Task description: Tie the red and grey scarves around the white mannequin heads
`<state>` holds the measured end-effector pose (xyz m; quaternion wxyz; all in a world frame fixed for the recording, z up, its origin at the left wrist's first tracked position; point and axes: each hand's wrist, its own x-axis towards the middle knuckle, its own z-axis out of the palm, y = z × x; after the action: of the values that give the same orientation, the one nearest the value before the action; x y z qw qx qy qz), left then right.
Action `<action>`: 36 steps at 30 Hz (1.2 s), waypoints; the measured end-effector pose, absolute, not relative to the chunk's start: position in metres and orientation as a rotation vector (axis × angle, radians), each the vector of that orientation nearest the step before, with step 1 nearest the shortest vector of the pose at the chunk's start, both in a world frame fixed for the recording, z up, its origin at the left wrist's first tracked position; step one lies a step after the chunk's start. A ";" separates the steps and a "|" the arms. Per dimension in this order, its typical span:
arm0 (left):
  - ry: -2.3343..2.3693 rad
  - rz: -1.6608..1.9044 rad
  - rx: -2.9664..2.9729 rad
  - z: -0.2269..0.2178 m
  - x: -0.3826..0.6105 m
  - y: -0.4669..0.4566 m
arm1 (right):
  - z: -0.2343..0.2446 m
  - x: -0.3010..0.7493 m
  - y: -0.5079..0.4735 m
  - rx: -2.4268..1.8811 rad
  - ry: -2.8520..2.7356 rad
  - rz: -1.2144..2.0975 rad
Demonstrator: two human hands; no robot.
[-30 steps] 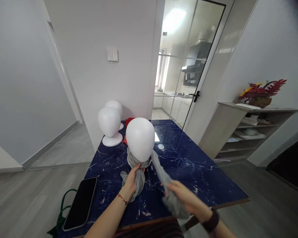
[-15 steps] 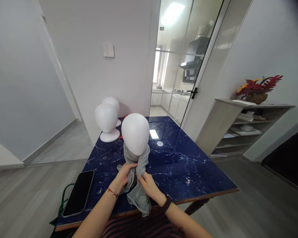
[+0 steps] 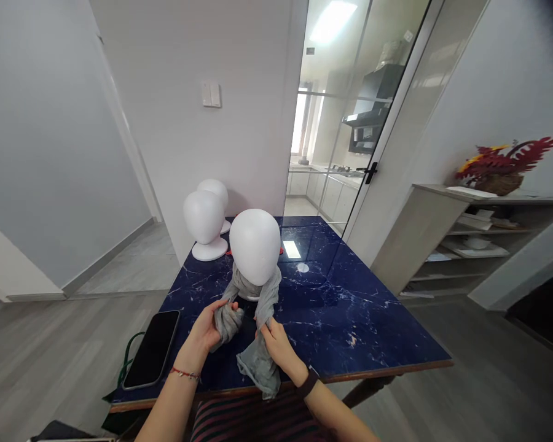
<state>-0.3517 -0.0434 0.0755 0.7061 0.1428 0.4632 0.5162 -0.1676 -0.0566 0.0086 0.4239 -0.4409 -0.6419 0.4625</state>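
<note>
A white mannequin head (image 3: pixel 255 245) stands upright near the front of the table. Around its neck runs a thin grey scarf (image 3: pixel 270 294), with both ends hanging toward me. My left hand (image 3: pixel 208 328) is closed on one bunched end, left of the neck. The other end is gripped by my right hand (image 3: pixel 276 344), in front of the head and slightly right; its loose tail spreads by the table's front edge. The two ends are apart, and part of the white base shows between them.
Two more mannequin heads (image 3: pixel 204 218) stand at the back left of the dark blue marbled table (image 3: pixel 350 325). A black tablet-like device (image 3: pixel 153 350) lies at the left edge. Something red (image 3: pixel 281 250) shows behind the front head. A glass door (image 3: pixel 336 123) and a shelf unit (image 3: pixel 461 239) are beyond.
My left hand has moved left with its scarf end, which is now bunched. The two ends have been drawn apart, uncovering the base. My right hand stays nearly in place.
</note>
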 end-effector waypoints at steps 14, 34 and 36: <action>0.650 0.945 0.181 0.074 -0.348 -0.082 | 0.000 -0.168 -0.050 -1.139 -1.358 1.198; 0.883 1.297 0.042 0.096 -0.286 -0.112 | 0.044 -0.188 -0.054 -0.901 -0.662 2.071; 0.854 1.221 0.032 0.096 -0.284 -0.114 | 0.045 -0.184 -0.050 -0.893 -0.644 2.072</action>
<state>-0.2842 -0.1144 0.0960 0.7350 0.0146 0.3884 0.5556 -0.1841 -0.0497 0.0454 0.3875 -0.3509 -0.2529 0.8141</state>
